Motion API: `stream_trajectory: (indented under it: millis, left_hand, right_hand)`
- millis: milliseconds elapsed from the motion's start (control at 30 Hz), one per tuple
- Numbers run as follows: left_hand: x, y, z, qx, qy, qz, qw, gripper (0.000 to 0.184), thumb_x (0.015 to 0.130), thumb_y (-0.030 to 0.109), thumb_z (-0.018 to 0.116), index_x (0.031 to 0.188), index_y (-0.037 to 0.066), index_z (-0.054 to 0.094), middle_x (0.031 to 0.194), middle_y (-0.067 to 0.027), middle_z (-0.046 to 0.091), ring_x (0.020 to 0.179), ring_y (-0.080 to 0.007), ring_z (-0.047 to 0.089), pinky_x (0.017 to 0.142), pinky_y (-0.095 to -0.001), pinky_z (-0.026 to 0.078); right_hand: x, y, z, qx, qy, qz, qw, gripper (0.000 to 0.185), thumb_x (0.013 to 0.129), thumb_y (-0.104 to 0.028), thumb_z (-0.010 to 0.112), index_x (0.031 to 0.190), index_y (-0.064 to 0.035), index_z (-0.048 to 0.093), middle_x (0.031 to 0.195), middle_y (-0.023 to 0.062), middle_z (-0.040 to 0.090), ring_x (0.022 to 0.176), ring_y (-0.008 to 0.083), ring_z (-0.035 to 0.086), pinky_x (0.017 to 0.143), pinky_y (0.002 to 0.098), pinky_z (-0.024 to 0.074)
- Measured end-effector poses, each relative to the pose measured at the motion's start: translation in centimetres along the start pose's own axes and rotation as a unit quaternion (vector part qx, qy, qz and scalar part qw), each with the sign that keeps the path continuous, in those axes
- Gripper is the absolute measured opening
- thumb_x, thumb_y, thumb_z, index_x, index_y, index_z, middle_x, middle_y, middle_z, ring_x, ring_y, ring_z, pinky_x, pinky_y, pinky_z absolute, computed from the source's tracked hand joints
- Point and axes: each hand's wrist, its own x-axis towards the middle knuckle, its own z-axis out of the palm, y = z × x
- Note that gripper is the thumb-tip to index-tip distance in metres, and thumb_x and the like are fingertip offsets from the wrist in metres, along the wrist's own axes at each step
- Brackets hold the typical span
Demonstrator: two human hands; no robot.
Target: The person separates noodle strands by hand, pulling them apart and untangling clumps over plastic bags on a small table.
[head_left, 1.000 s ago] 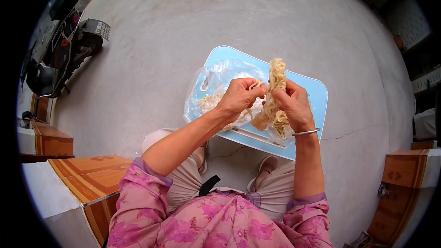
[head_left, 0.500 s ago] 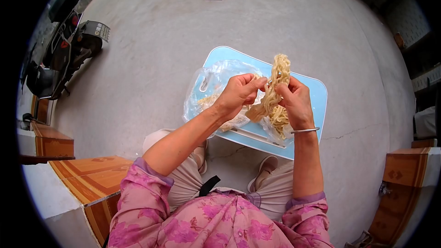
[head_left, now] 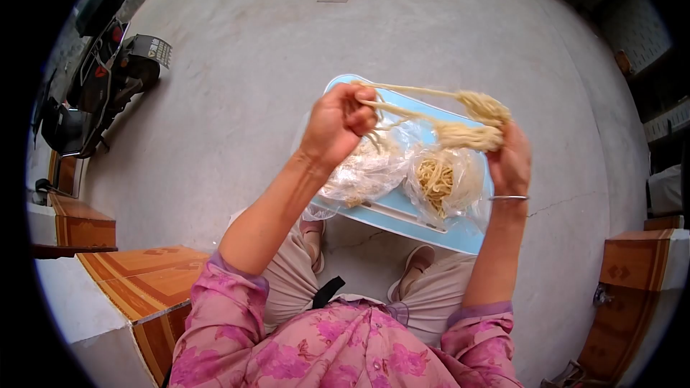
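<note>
Pale wavy noodles [head_left: 468,136] are stretched in the air between my two hands. My left hand [head_left: 336,123] is closed round several strands at their left end. The thicker bundle is gripped by my right hand [head_left: 512,162], which has a silver bangle at its wrist. Below them, on a light-blue folding table [head_left: 406,224], lies a clear plastic bag [head_left: 363,176] with pale contents I cannot make out well. Next to it, on the right, another clear bag holds yellowish noodles [head_left: 435,181].
The small table stands on a grey concrete floor [head_left: 244,65], in front of my knees. A parked motorbike [head_left: 104,72] is at the far left. Brown-tiled steps or ledges [head_left: 147,273] flank me on the left, with a similar tiled block [head_left: 622,302] on the right.
My hands have moved apart, the left to the left and the right to the right. The noodle bundle, upright and compact before, is now drawn out sideways with long strands between the hands.
</note>
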Motion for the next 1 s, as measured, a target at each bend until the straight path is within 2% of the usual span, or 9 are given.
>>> stream_trajectory:
  millis: [33, 133, 267, 400, 500, 533, 633, 900, 1000]
  left_hand:
    - [0.0, 1.1, -0.2, -0.017, 0.019, 0.02, 0.999, 0.018, 0.09, 0.01, 0.041, 0.073, 0.009, 0.042, 0.068, 0.0008, 0.044, 0.051, -0.0069, 0.029, 0.05, -0.0228, 0.026]
    - [0.7, 2.8, -3.0, -0.021, -0.067, 0.066, 0.995, 0.018, 0.091, 0.01, 0.039, 0.073, 0.01, 0.039, 0.067, 0.0009, 0.039, 0.053, -0.0072, 0.028, 0.05, -0.0235, 0.024]
    - [0.3, 5.8, -3.6, 0.009, 0.02, 0.16, 0.987, 0.018, 0.093, 0.011, 0.041, 0.075, 0.011, 0.04, 0.068, 0.0009, 0.038, 0.054, -0.0079, 0.029, 0.05, -0.0239, 0.025]
    - [-0.1, 3.2, -1.8, 0.121, -0.004, 0.068, 0.99, 0.007, 0.093, 0.014, 0.056, 0.091, 0.007, 0.055, 0.076, 0.0002, 0.052, 0.057, -0.0065, 0.037, 0.051, -0.0209, 0.03]
    - [-0.2, 1.4, -1.2, 0.155, 0.017, 0.033, 0.987, 0.008, 0.091, 0.013, 0.059, 0.095, 0.006, 0.061, 0.077, 0.002, 0.054, 0.058, -0.0044, 0.039, 0.051, -0.0199, 0.031]
    - [-0.3, 0.9, -1.0, 0.149, 0.012, 0.028, 0.988, 0.011, 0.091, 0.013, 0.061, 0.096, 0.004, 0.064, 0.073, 0.0044, 0.053, 0.057, -0.0027, 0.038, 0.05, -0.0191, 0.03]
    - [-0.5, -0.2, -0.8, 0.188, -0.025, 0.0, 0.982, 0.012, 0.091, 0.013, 0.06, 0.096, 0.003, 0.065, 0.072, 0.0053, 0.052, 0.055, -0.0025, 0.036, 0.05, -0.0187, 0.03]
    - [-1.1, -2.7, -0.1, 0.261, -0.02, -0.015, 0.965, 0.021, 0.086, 0.017, 0.068, 0.1, 0.002, 0.069, 0.071, 0.0039, 0.058, 0.055, -0.0021, 0.039, 0.047, -0.0191, 0.028]
    - [-1.3, -3.0, 0.2, 0.314, -0.011, 0.013, 0.949, 0.016, 0.088, 0.017, 0.066, 0.092, 0.002, 0.066, 0.068, 0.0049, 0.053, 0.055, -0.0029, 0.037, 0.049, -0.0194, 0.029]
  right_hand:
    - [0.8, -0.9, -1.8, 0.032, 0.039, -0.02, 0.999, 0.02, 0.093, -0.009, 0.045, 0.106, 0.0029, 0.054, 0.087, 0.0058, 0.057, 0.075, 0.0154, 0.058, 0.068, 0.0309, 0.0528]
    - [2.8, -3.4, -8.5, 0.094, 0.13, -0.068, 0.985, 0.019, 0.092, -0.009, 0.045, 0.105, 0.0027, 0.051, 0.086, 0.0093, 0.056, 0.079, 0.0191, 0.058, 0.072, 0.035, 0.0532]
    - [1.8, -6.1, -10.6, 0.112, 0.239, -0.137, 0.955, 0.019, 0.086, -0.005, 0.044, 0.103, 0.0032, 0.049, 0.085, 0.0121, 0.056, 0.079, 0.0238, 0.058, 0.076, 0.0374, 0.0525]
    - [0.6, -3.9, -5.2, 0.155, 0.031, -0.025, 0.987, 0.02, 0.081, -0.005, 0.047, 0.099, 0.003, 0.048, 0.084, 0.0133, 0.056, 0.081, 0.0267, 0.057, 0.085, 0.0407, 0.0491]
    - [-0.2, -1.0, -0.8, 0.175, -0.113, 0.059, 0.976, 0.021, 0.079, -0.003, 0.056, 0.099, 0.0012, 0.05, 0.089, 0.0073, 0.051, 0.078, 0.0173, 0.055, 0.08, 0.0343, 0.0478]
    - [-1.2, -0.6, 1.3, 0.068, -0.086, 0.044, 0.993, 0.022, 0.08, -0.004, 0.063, 0.099, -0.0005, 0.052, 0.088, 0.0057, 0.052, 0.072, 0.0153, 0.055, 0.073, 0.0307, 0.0486]
    - [-2.7, 1.5, 4.4, -0.012, -0.08, 0.094, 0.992, 0.024, 0.08, -0.011, 0.073, 0.096, -0.0036, 0.057, 0.078, 0.001, 0.056, 0.063, 0.0105, 0.054, 0.059, 0.0234, 0.0471]
    - [-4.2, 2.2, 6.7, -0.169, -0.144, 0.08, 0.972, 0.027, 0.078, -0.017, 0.076, 0.095, 0.0011, 0.063, 0.078, 0.0029, 0.06, 0.064, 0.0082, 0.053, 0.058, 0.0218, 0.0444]
    - [-4.4, 2.1, 6.9, -0.182, -0.122, 0.076, 0.973, 0.02, 0.077, -0.014, 0.075, 0.087, -0.0006, 0.065, 0.071, 0.0004, 0.059, 0.06, 0.0067, 0.051, 0.057, 0.0206, 0.042]
